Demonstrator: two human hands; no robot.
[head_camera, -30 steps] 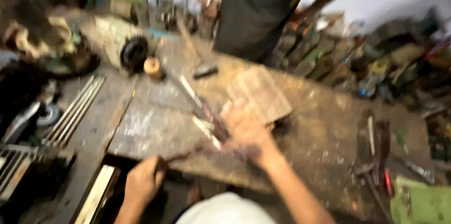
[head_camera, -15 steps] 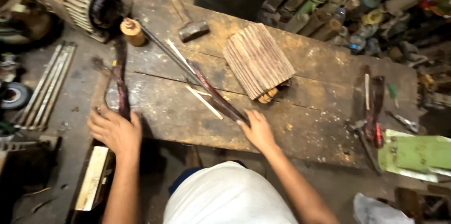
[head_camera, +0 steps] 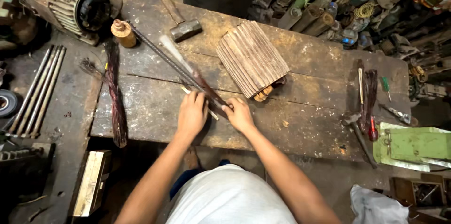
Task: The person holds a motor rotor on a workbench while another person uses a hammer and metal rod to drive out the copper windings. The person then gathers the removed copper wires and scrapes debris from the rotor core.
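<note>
A white plastic bag [head_camera: 376, 205] lies below the bench's right end.

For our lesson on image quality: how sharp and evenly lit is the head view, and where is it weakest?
Head view: the workbench and both hands, left hand and right hand, are sharp and evenly lit; the floor corners fall into shadow; wide-angle bending curves the edges.
</note>
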